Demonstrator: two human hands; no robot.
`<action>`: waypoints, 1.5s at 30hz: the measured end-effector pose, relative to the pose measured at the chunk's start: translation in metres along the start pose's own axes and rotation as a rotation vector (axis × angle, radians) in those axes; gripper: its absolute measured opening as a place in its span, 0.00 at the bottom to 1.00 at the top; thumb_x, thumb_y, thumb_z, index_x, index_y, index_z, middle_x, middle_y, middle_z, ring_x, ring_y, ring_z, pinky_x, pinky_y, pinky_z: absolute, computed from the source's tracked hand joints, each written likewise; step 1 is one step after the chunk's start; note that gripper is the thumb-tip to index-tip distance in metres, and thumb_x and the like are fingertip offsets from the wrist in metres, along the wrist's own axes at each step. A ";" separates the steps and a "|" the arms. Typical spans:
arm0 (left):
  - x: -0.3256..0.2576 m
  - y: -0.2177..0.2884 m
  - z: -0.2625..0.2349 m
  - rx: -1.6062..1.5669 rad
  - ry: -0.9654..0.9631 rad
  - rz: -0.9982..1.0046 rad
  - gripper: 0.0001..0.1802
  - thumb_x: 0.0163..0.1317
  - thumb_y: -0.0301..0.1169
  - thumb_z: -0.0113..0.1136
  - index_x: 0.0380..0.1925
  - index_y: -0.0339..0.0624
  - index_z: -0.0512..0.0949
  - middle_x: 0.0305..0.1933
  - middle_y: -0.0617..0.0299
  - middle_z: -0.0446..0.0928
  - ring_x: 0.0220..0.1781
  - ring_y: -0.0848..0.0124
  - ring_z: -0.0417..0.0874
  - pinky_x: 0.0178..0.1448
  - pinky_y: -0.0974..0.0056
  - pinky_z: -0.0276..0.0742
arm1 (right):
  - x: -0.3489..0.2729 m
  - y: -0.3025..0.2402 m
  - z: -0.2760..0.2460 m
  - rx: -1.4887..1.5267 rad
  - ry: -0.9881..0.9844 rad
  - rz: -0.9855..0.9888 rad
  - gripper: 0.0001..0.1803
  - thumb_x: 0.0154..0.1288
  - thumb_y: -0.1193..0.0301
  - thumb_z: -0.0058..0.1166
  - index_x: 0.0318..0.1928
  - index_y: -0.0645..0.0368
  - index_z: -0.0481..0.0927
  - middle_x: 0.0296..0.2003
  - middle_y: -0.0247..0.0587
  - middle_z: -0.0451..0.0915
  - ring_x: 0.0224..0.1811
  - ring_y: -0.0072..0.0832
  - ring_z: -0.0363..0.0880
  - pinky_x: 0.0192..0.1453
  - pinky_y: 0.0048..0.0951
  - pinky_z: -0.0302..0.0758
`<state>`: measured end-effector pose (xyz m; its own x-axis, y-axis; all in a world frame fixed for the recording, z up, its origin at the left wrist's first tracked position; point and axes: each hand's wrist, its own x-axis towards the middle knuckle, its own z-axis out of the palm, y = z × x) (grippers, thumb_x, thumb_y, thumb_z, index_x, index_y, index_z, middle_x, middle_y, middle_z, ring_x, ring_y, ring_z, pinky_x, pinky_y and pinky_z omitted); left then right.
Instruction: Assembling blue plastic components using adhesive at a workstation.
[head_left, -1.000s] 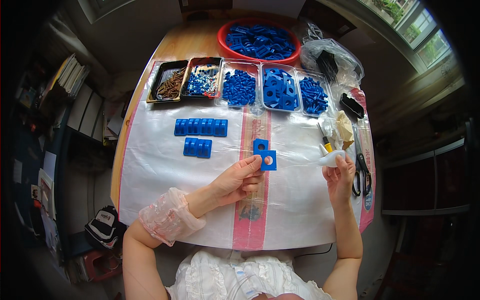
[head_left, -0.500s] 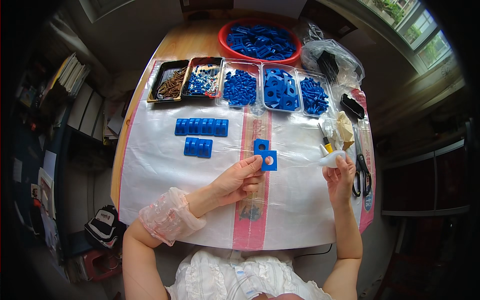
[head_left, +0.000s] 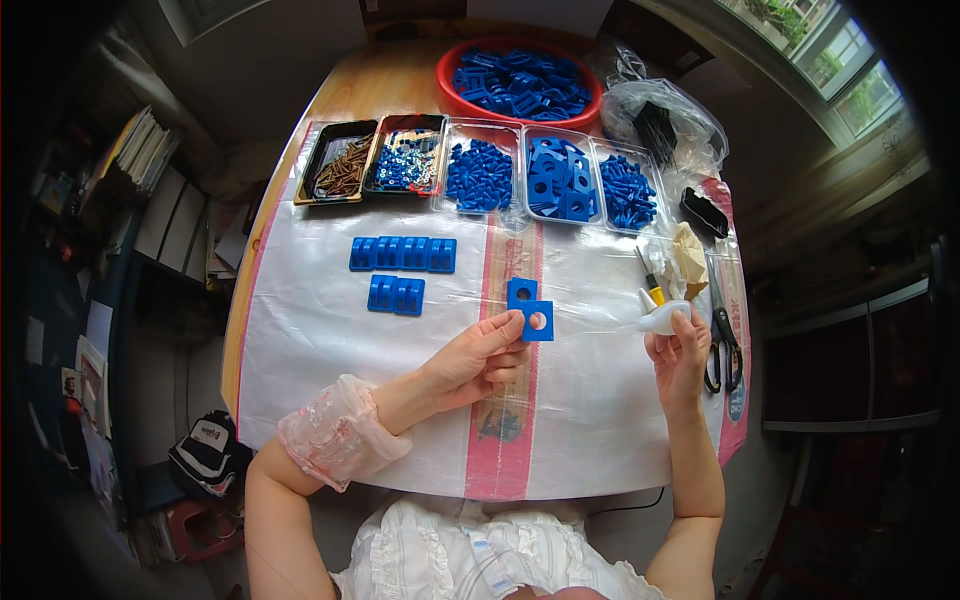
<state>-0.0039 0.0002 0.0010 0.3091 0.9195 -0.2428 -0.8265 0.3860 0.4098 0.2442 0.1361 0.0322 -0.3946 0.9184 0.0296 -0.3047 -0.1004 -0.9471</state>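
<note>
My left hand (head_left: 480, 358) pinches a square blue plastic plate (head_left: 545, 328) with a round hole, held up over the table's middle. Just beyond it lies a second blue plate (head_left: 517, 288), also holed and partly covered by the held one. At the right, the fingers of my right hand (head_left: 683, 358) close round a small white squeeze bottle (head_left: 664, 320) with a tapered nozzle pointing left. Left of my hands, curved blue parts lie in two rows, a longer far row (head_left: 402, 254) and a shorter near row (head_left: 395, 296).
Along the back stand trays of brown screws (head_left: 344, 168), small nuts (head_left: 408, 160), blue pegs (head_left: 480, 175), blue plates (head_left: 562, 180) and more blue pieces (head_left: 630, 192). Behind them is a red basin (head_left: 448, 95) of blue parts. Scissors (head_left: 722, 345) and a yellow-handled tool (head_left: 655, 290) lie right.
</note>
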 end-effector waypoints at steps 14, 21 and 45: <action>0.000 0.000 0.000 0.001 0.006 -0.007 0.13 0.72 0.44 0.55 0.44 0.49 0.77 0.26 0.77 0.58 0.23 0.86 0.54 0.22 0.80 0.52 | 0.001 0.000 -0.004 0.020 -0.020 -0.016 0.11 0.68 0.66 0.55 0.35 0.61 0.77 0.18 0.27 0.73 0.13 0.08 0.58 0.19 0.16 0.59; 0.001 -0.001 -0.002 -0.003 -0.004 0.001 0.13 0.71 0.44 0.55 0.44 0.50 0.78 0.27 0.77 0.59 0.24 0.86 0.54 0.23 0.80 0.52 | 0.000 0.000 -0.001 0.039 0.031 -0.003 0.11 0.69 0.65 0.55 0.36 0.61 0.77 0.19 0.28 0.74 0.13 0.08 0.57 0.18 0.15 0.58; 0.000 0.000 0.003 0.086 0.082 0.012 0.21 0.71 0.46 0.55 0.55 0.45 0.76 0.60 0.68 0.75 0.27 0.88 0.65 0.25 0.84 0.65 | -0.003 -0.001 0.005 0.060 0.035 -0.004 0.11 0.69 0.65 0.54 0.35 0.60 0.76 0.18 0.27 0.71 0.13 0.09 0.57 0.18 0.16 0.56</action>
<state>-0.0020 0.0004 0.0035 0.2570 0.9164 -0.3070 -0.7856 0.3831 0.4859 0.2412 0.1311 0.0353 -0.3627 0.9317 0.0214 -0.3583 -0.1182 -0.9261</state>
